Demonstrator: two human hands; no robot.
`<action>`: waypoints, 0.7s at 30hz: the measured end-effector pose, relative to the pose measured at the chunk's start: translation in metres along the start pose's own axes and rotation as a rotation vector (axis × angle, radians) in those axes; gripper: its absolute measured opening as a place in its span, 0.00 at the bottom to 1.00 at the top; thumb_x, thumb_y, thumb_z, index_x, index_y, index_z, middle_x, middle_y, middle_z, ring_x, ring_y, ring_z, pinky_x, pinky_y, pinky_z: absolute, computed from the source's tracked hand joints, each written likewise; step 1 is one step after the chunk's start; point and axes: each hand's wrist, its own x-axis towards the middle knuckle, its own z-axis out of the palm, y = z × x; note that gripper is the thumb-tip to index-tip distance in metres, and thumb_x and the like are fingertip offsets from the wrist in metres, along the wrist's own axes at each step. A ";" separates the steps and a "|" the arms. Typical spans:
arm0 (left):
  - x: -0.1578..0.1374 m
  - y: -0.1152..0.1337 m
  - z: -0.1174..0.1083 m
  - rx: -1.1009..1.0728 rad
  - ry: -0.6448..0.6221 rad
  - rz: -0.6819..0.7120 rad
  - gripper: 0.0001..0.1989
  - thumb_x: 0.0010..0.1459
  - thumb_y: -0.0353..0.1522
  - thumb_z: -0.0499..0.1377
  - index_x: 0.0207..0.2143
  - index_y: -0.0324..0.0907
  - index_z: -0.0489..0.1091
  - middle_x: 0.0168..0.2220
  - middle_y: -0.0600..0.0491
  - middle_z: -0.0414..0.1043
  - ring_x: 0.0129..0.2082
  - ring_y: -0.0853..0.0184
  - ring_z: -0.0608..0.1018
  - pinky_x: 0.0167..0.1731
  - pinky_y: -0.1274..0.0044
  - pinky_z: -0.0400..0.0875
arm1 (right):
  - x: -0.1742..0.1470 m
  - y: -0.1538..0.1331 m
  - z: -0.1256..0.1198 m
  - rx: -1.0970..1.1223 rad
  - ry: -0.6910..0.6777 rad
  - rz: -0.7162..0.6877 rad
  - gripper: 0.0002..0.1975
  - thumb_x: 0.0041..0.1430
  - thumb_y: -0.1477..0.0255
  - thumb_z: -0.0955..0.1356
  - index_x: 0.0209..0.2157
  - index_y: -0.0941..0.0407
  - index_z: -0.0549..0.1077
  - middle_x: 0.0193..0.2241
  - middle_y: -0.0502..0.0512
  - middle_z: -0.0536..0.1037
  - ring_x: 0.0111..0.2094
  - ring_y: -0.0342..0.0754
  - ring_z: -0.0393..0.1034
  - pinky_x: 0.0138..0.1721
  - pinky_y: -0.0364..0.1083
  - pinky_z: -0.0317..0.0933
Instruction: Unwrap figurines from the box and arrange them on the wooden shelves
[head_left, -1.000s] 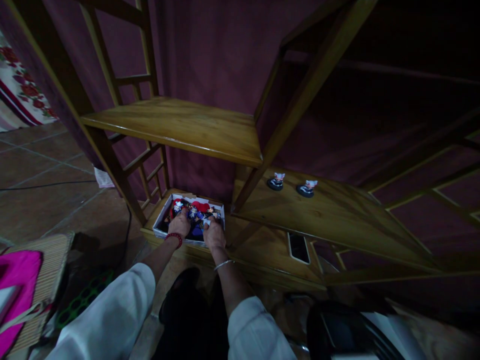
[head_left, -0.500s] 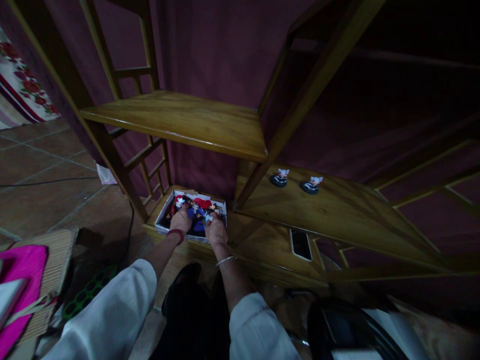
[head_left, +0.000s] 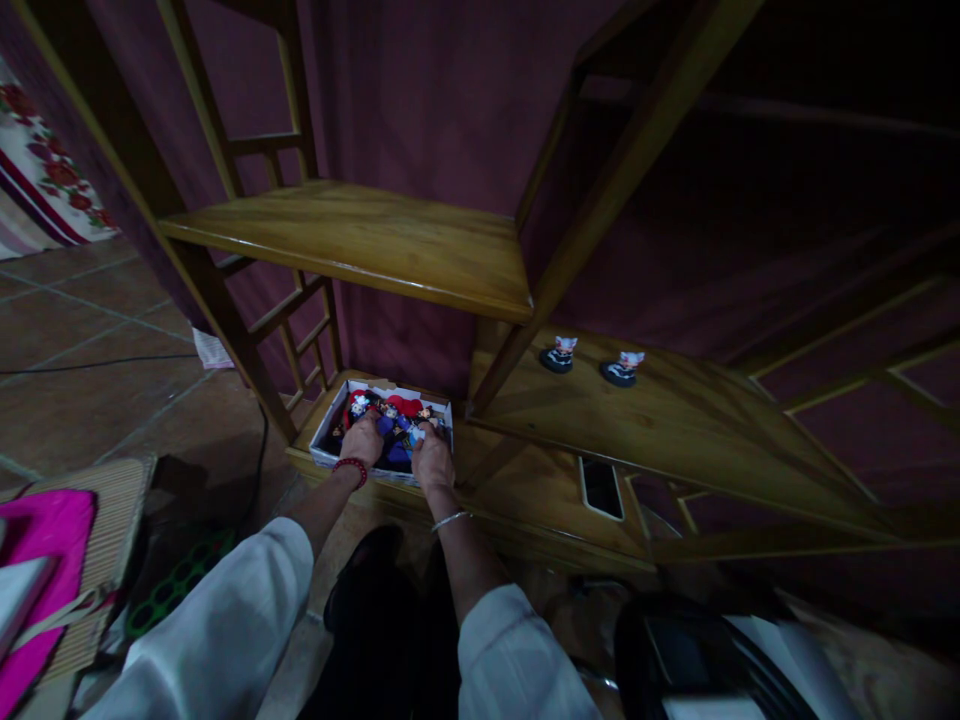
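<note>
A shallow white-rimmed box (head_left: 453,412) stands on the lowest shelf, filled with several small figurines (head_left: 391,409) in red, white, blue and dark colours. My left hand (head_left: 362,441), a red bead bracelet at its wrist, reaches over the box's near side with curled fingers beside a purple piece. Inside the right end, my right hand (head_left: 433,459) is closed near a light blue piece, a silver bangle behind it. What the fingers of either hand hold is too small and dark to make out.
Two small cat-like figurines, one on the left (head_left: 559,354) and one on the right (head_left: 622,368), stand on the middle shelf (head_left: 675,425). An upper shelf (head_left: 360,235) overhangs the box. A dark rectangular object with a pale edge (head_left: 601,489) lies on the low shelf. A black chair-like shape (head_left: 705,660) is at lower right.
Both hands stay in the box, almost unmoved. The view has shifted very slightly.
</note>
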 end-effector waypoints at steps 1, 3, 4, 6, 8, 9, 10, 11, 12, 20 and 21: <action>0.000 0.000 0.000 -0.004 0.002 0.002 0.16 0.54 0.30 0.49 0.45 0.44 0.63 0.37 0.47 0.72 0.39 0.62 0.74 0.36 0.76 0.65 | 0.000 0.000 0.000 0.004 0.000 -0.002 0.17 0.56 0.77 0.58 0.47 0.50 0.63 0.45 0.54 0.69 0.38 0.44 0.68 0.39 0.41 0.58; 0.000 0.000 0.001 -0.009 0.022 0.019 0.15 0.54 0.29 0.49 0.45 0.44 0.63 0.38 0.48 0.72 0.39 0.63 0.74 0.37 0.76 0.65 | 0.000 0.001 0.001 0.019 0.003 -0.004 0.17 0.56 0.77 0.57 0.47 0.50 0.63 0.46 0.55 0.67 0.39 0.44 0.68 0.39 0.41 0.58; 0.000 0.000 0.002 -0.009 0.039 0.031 0.15 0.53 0.28 0.48 0.44 0.43 0.64 0.39 0.48 0.72 0.39 0.63 0.74 0.37 0.76 0.65 | 0.000 0.001 0.001 0.027 0.005 -0.003 0.17 0.57 0.78 0.57 0.47 0.50 0.63 0.46 0.55 0.67 0.39 0.44 0.68 0.40 0.41 0.58; 0.000 -0.001 0.003 -0.010 0.071 0.053 0.15 0.52 0.26 0.48 0.43 0.43 0.64 0.40 0.48 0.71 0.39 0.64 0.74 0.38 0.77 0.65 | 0.001 0.001 0.002 0.043 0.012 -0.005 0.17 0.56 0.78 0.57 0.47 0.51 0.63 0.46 0.55 0.67 0.39 0.43 0.67 0.40 0.41 0.58; 0.000 -0.002 0.004 -0.016 0.092 0.070 0.15 0.51 0.24 0.49 0.41 0.42 0.65 0.41 0.48 0.71 0.39 0.65 0.74 0.38 0.78 0.65 | 0.000 0.001 0.002 0.052 0.022 -0.009 0.17 0.56 0.79 0.58 0.46 0.51 0.63 0.46 0.55 0.68 0.39 0.43 0.67 0.40 0.41 0.58; 0.000 -0.003 0.004 -0.021 0.094 0.077 0.15 0.50 0.23 0.49 0.41 0.42 0.66 0.41 0.48 0.71 0.38 0.65 0.74 0.38 0.78 0.65 | 0.000 0.001 0.002 0.055 0.029 -0.013 0.17 0.55 0.79 0.58 0.46 0.51 0.64 0.46 0.54 0.68 0.40 0.43 0.67 0.40 0.41 0.57; 0.000 -0.003 0.004 -0.026 0.096 0.085 0.15 0.50 0.23 0.49 0.40 0.42 0.66 0.40 0.48 0.71 0.38 0.65 0.74 0.38 0.78 0.65 | 0.000 0.001 0.002 0.056 0.035 -0.015 0.17 0.55 0.79 0.58 0.46 0.51 0.64 0.46 0.54 0.68 0.40 0.43 0.66 0.40 0.40 0.57; 0.000 -0.003 0.004 -0.032 0.096 0.091 0.15 0.50 0.22 0.49 0.40 0.41 0.66 0.40 0.48 0.71 0.38 0.66 0.74 0.38 0.78 0.65 | 0.000 0.001 0.001 0.055 0.039 -0.014 0.17 0.55 0.79 0.58 0.45 0.51 0.64 0.46 0.54 0.68 0.40 0.43 0.66 0.40 0.40 0.58; 0.000 -0.003 0.004 -0.038 0.094 0.095 0.15 0.50 0.22 0.49 0.39 0.41 0.66 0.39 0.48 0.71 0.38 0.66 0.74 0.38 0.78 0.65 | 0.000 0.001 0.001 0.053 0.043 -0.014 0.17 0.55 0.80 0.58 0.45 0.51 0.65 0.45 0.55 0.68 0.40 0.43 0.66 0.39 0.40 0.58; 0.003 -0.003 0.008 -0.086 0.035 0.029 0.15 0.50 0.27 0.53 0.42 0.40 0.66 0.39 0.48 0.72 0.41 0.64 0.73 0.41 0.78 0.64 | -0.001 0.000 0.000 0.045 0.045 -0.021 0.16 0.56 0.78 0.58 0.45 0.52 0.65 0.46 0.56 0.68 0.40 0.44 0.66 0.39 0.40 0.58; 0.003 -0.004 0.010 -0.089 0.027 0.015 0.15 0.50 0.28 0.53 0.43 0.40 0.66 0.39 0.47 0.72 0.40 0.65 0.73 0.41 0.78 0.64 | -0.001 0.000 0.000 0.045 0.044 -0.023 0.16 0.56 0.77 0.58 0.45 0.52 0.65 0.46 0.56 0.68 0.41 0.44 0.66 0.39 0.40 0.57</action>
